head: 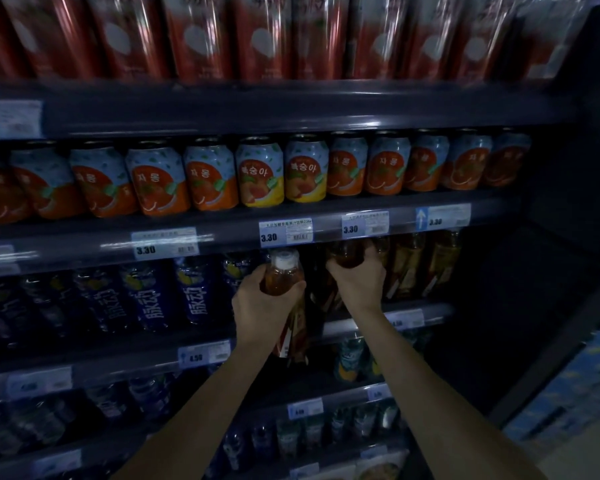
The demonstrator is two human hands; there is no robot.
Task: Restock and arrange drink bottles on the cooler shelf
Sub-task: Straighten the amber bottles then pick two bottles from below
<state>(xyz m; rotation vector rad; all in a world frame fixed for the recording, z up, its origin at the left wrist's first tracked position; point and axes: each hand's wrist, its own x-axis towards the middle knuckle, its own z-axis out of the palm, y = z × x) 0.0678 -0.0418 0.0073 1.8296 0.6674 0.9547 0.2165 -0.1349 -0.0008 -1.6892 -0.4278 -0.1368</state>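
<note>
1. Arm pose: both bare forearms rise from the bottom edge of the view toward the bottle shelf [125, 365] below the row of short cans [208, 174]. The hands sit side by side, backs toward the camera.
2. Left grip [260, 299]: clamped on the left bottle [284, 277]. Fingers curl round one side of the shoulder and the thumb round the other, just below the white cap [285, 260]. The liquid is amber.
3. Right grip [359, 284]: clamped round the upper body of the right bottle [347, 258]. Fingertips wrap both sides. The contents look darker.
4. Location of the task items: both bottles are at the front of the shelf. They lie between the blue bottles [153, 299] to the left and a row of amber bottles [407, 265] to the right.
5. Hidden or cut off:
   - The top of the right bottle is concealed behind the price rail [222, 237], which carries a tag [286, 232] reading 3.30.
   - Both palms face away from the camera.
   - The labelled lower part of the left bottle shows beneath the wrist and overlaps the shelf's front rail. Whether its base rests on the shelf cannot be told.
6. Hard to make out:
   - The items between the two hands are too dark to identify.
   - The lower shelves are dim.
   - The tall red cans [201, 36] on the top tier are blurred.
</note>
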